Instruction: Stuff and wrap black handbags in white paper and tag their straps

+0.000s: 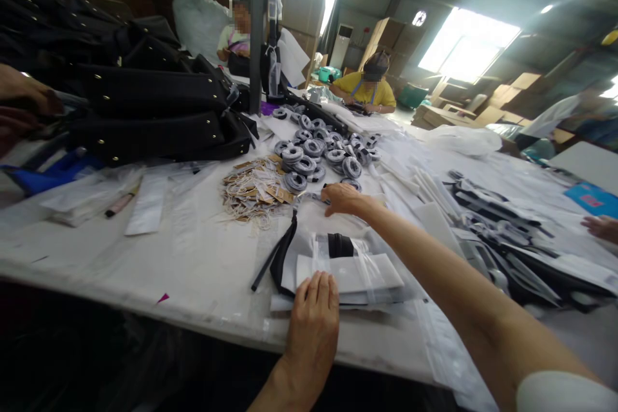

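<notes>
A bag with black edging, wrapped in clear plastic, lies on the table in front of me. A white foam sheet and a black piece show on its upper side. My left hand rests flat on the near edge of the foam sheet, fingers stretched out. At the bag's far edge is my right hand, its fingers bent and closed near a grey strap end; what they hold is hidden. Just beyond it lie coiled grey straps in a heap. Beside them is a pile of string tags.
Black bags are stacked at the left, near another person's hand. Flat black-and-grey pieces lie at the right. A metal post rises from the table. Co-workers sit across, one in a yellow shirt.
</notes>
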